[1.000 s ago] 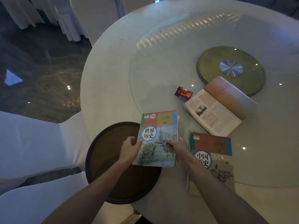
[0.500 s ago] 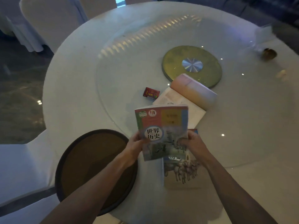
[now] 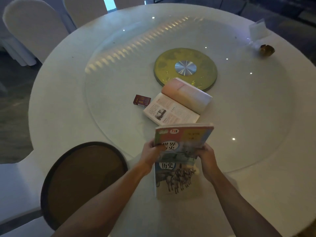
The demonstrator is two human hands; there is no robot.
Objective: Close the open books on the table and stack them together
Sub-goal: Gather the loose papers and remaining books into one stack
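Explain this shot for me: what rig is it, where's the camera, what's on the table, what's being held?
There is no robot: a person works with bare hands, filmed by one wide-angle camera worn on the head, looking down. The left hand and right hand hold a closed colourful textbook over a second closed textbook with horses on its cover, which lies on the round white table. Beyond lie an open book, a small red box, a gold disc under glass, and nearer, a round brown tray.

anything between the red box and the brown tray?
Nothing: only bare white table between the red box and brown tray, per the head view.
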